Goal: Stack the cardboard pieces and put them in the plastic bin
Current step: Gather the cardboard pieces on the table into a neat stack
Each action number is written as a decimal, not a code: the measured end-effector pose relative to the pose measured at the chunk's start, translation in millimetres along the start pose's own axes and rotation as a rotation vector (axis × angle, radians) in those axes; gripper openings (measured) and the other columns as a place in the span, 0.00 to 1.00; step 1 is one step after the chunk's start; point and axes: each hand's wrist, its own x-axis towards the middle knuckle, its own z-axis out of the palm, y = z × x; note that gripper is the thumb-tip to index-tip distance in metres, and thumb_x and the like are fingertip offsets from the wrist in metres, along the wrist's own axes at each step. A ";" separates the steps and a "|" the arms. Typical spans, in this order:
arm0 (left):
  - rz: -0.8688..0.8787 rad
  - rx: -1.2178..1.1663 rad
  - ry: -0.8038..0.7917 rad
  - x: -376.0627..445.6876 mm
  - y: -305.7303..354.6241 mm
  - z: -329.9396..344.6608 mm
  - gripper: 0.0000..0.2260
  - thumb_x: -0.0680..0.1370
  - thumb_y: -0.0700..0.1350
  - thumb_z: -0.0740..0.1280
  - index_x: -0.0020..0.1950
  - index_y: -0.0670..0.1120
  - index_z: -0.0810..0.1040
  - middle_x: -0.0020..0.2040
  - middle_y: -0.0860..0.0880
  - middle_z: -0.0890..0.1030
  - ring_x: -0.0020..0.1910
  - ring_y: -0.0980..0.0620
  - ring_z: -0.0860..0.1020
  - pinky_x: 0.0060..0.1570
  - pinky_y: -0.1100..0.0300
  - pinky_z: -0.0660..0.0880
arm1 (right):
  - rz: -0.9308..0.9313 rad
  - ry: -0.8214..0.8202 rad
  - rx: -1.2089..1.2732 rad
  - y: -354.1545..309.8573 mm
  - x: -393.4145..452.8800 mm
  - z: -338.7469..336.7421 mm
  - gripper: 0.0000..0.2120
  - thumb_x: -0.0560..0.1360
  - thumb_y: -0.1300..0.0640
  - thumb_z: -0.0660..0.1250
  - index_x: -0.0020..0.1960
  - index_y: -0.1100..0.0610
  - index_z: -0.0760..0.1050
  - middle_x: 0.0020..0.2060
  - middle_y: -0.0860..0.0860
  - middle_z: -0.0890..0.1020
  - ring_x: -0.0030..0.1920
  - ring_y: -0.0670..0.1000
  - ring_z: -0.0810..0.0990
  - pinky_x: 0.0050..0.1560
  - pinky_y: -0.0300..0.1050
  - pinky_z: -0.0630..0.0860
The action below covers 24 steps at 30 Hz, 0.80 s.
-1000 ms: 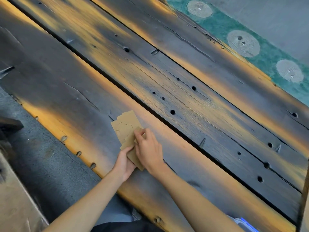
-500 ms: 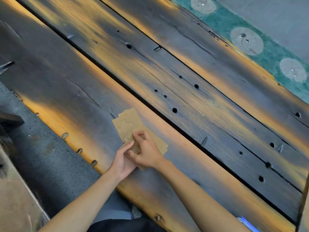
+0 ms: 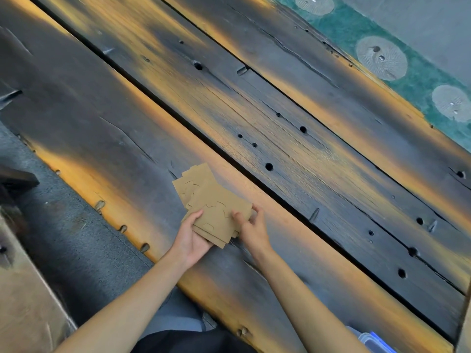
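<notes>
A single head-worn camera looks forward and steeply down onto the bench (image 3: pixel 293 149), whose planks run diagonally from upper left to lower right of the frame. The view is tilted and wide-angle. It sits close above the near edge: both forearms enter from the bottom, and the left hand (image 3: pixel 190 236) and right hand (image 3: pixel 253 229) lie just below centre. The floor (image 3: pixel 433 26) fills the upper right corner. No second view shares the scene.

2 hands (image 3: pixel 193 238) (image 3: pixel 252 226), 1 cardboard stack (image 3: pixel 214 210) (piece count unclear), 1 bin (image 3: pixel 374 340).
</notes>
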 end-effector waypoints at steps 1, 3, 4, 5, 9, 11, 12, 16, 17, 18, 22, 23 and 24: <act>-0.008 0.035 0.004 1.0 -1.0 1.3 0.17 0.80 0.49 0.63 0.69 0.50 0.75 0.65 0.44 0.82 0.62 0.44 0.81 0.63 0.42 0.75 | 0.081 -0.059 0.115 1.4 -1.2 0.7 0.27 0.78 0.54 0.71 0.70 0.45 0.60 0.65 0.51 0.79 0.59 0.52 0.82 0.57 0.56 0.83; -0.022 0.140 0.026 1.8 -0.8 1.2 0.15 0.80 0.47 0.65 0.66 0.51 0.76 0.61 0.46 0.84 0.61 0.46 0.82 0.57 0.44 0.79 | 0.124 -0.066 0.193 4.4 0.9 -1.5 0.29 0.78 0.59 0.71 0.71 0.44 0.60 0.63 0.51 0.80 0.59 0.55 0.83 0.51 0.58 0.85; -0.026 0.208 0.046 0.8 1.6 -0.3 0.14 0.79 0.46 0.67 0.65 0.50 0.76 0.59 0.47 0.85 0.61 0.46 0.81 0.53 0.47 0.80 | 0.115 -0.052 0.199 5.0 3.1 -4.0 0.30 0.78 0.61 0.71 0.72 0.44 0.60 0.63 0.52 0.80 0.59 0.55 0.83 0.48 0.55 0.86; -0.024 0.283 0.064 -0.5 5.2 -3.4 0.14 0.78 0.44 0.69 0.64 0.49 0.77 0.58 0.47 0.85 0.62 0.47 0.80 0.50 0.49 0.81 | 0.100 -0.042 0.189 4.1 5.4 -7.3 0.32 0.79 0.63 0.71 0.74 0.45 0.59 0.64 0.52 0.80 0.60 0.55 0.83 0.47 0.53 0.86; 0.022 0.565 0.093 -7.0 24.1 -15.6 0.20 0.76 0.38 0.71 0.67 0.48 0.74 0.58 0.45 0.85 0.58 0.47 0.82 0.47 0.53 0.82 | 0.002 -0.031 0.035 -2.7 11.3 -21.6 0.37 0.78 0.66 0.70 0.80 0.47 0.56 0.71 0.55 0.76 0.65 0.55 0.80 0.62 0.54 0.81; 0.033 0.627 0.111 -8.3 30.1 -16.9 0.24 0.77 0.37 0.70 0.71 0.48 0.71 0.57 0.45 0.85 0.57 0.48 0.83 0.48 0.52 0.83 | -0.052 -0.061 -0.027 -4.9 11.5 -24.5 0.40 0.78 0.66 0.70 0.80 0.45 0.55 0.72 0.54 0.73 0.65 0.52 0.79 0.63 0.53 0.80; 0.034 0.640 0.115 -8.5 31.6 -16.4 0.24 0.77 0.37 0.70 0.72 0.47 0.69 0.57 0.45 0.85 0.57 0.48 0.84 0.48 0.51 0.83 | -0.078 -0.083 -0.040 -5.8 11.4 -24.4 0.41 0.78 0.67 0.71 0.81 0.44 0.54 0.73 0.53 0.72 0.64 0.49 0.79 0.64 0.54 0.80; 0.051 0.626 0.160 -9.0 30.6 -13.6 0.23 0.79 0.38 0.69 0.71 0.52 0.68 0.56 0.48 0.86 0.55 0.49 0.84 0.46 0.54 0.83 | -0.135 -0.111 -0.071 -2.4 12.7 -14.3 0.44 0.77 0.68 0.71 0.81 0.41 0.53 0.73 0.48 0.69 0.65 0.45 0.77 0.66 0.52 0.78; 0.061 0.613 0.178 -8.6 29.8 -13.1 0.23 0.79 0.38 0.69 0.71 0.52 0.68 0.56 0.48 0.86 0.55 0.49 0.84 0.45 0.55 0.83 | -0.131 -0.102 -0.074 0.4 13.5 -11.0 0.43 0.77 0.68 0.71 0.81 0.42 0.54 0.73 0.46 0.68 0.64 0.44 0.76 0.67 0.52 0.78; 0.073 0.604 0.201 -8.1 28.9 -12.9 0.23 0.79 0.38 0.68 0.71 0.51 0.68 0.56 0.47 0.86 0.55 0.49 0.84 0.43 0.56 0.82 | -0.121 -0.089 -0.081 3.9 14.3 -7.8 0.43 0.77 0.66 0.72 0.81 0.41 0.54 0.72 0.44 0.68 0.63 0.43 0.76 0.68 0.52 0.77; 0.123 0.603 0.300 -4.4 25.1 -16.2 0.26 0.80 0.38 0.67 0.77 0.48 0.65 0.58 0.47 0.85 0.57 0.48 0.82 0.47 0.55 0.80 | -0.073 -0.057 -0.159 15.4 15.3 2.5 0.46 0.75 0.61 0.74 0.81 0.40 0.50 0.71 0.47 0.72 0.65 0.50 0.77 0.67 0.57 0.78; 0.135 0.615 0.315 -3.8 24.8 -17.3 0.26 0.80 0.38 0.67 0.77 0.48 0.64 0.58 0.48 0.85 0.58 0.49 0.82 0.47 0.55 0.79 | -0.069 -0.055 -0.181 16.2 15.8 4.1 0.47 0.74 0.60 0.75 0.81 0.40 0.49 0.71 0.48 0.73 0.65 0.51 0.78 0.66 0.58 0.78; 0.149 0.633 0.323 -3.5 25.0 -18.3 0.26 0.81 0.39 0.66 0.78 0.48 0.64 0.57 0.49 0.85 0.57 0.51 0.82 0.47 0.56 0.79 | -0.067 -0.061 -0.191 16.0 16.3 4.6 0.49 0.74 0.60 0.75 0.81 0.38 0.48 0.70 0.48 0.74 0.65 0.52 0.78 0.65 0.59 0.79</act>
